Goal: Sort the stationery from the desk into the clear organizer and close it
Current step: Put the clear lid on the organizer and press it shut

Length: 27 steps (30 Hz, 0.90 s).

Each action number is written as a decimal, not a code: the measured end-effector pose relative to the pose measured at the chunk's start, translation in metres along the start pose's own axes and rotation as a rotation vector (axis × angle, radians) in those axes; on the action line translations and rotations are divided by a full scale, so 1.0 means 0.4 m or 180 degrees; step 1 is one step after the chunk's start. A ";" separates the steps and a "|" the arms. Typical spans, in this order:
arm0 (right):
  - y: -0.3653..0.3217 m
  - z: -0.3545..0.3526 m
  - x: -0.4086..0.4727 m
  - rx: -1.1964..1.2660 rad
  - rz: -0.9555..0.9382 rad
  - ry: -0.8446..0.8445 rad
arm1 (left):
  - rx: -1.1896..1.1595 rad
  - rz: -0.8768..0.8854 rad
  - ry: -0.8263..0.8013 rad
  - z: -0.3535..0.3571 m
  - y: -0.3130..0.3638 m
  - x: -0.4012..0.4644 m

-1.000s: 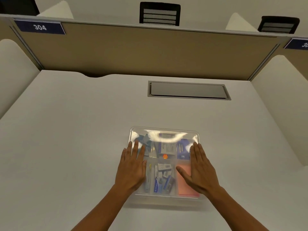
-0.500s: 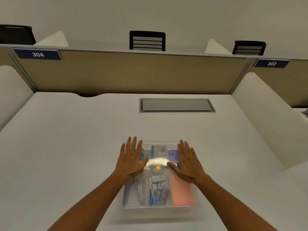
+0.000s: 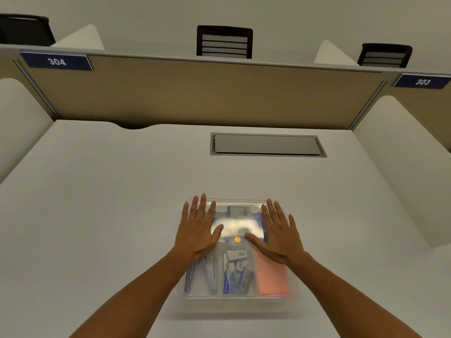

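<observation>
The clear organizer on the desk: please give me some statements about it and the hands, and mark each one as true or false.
1. Both hands lie flat with straight fingers on the lid of the clear organizer. True: the left hand and the right hand rest on its far half.
2. The pink paper pad lies in the left compartment. False: it lies on the right side.
3. Loose stationery lies on the desk beside the organizer. False: none is visible outside it.
4. The left hand grips a pen. False: it holds nothing.
5. The partition sign at the left reads 304. True.
</observation>
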State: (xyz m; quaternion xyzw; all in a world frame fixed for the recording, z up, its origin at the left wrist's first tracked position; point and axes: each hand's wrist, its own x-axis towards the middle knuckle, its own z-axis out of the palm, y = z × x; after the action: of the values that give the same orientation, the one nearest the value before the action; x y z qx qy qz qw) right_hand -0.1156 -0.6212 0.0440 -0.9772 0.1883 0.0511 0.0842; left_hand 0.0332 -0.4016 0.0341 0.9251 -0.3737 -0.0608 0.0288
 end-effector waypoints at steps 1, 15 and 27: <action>-0.003 -0.001 0.002 -0.0050 0.0024 -0.0012 | -0.0009 -0.0053 -0.0038 -0.005 0.006 0.002; -0.095 -0.001 0.038 -0.0227 -0.0356 0.0063 | 0.0046 0.0317 -0.0058 -0.029 0.098 0.026; -0.102 0.001 0.030 -0.0266 -0.0161 0.0031 | 0.0026 0.0412 0.0014 -0.020 0.080 0.031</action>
State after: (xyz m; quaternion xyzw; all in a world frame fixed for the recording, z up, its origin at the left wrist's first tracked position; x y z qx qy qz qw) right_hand -0.0891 -0.5883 0.0477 -0.9845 0.1617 0.0520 0.0436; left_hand 0.0211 -0.4330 0.0442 0.8993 -0.4329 -0.0553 0.0298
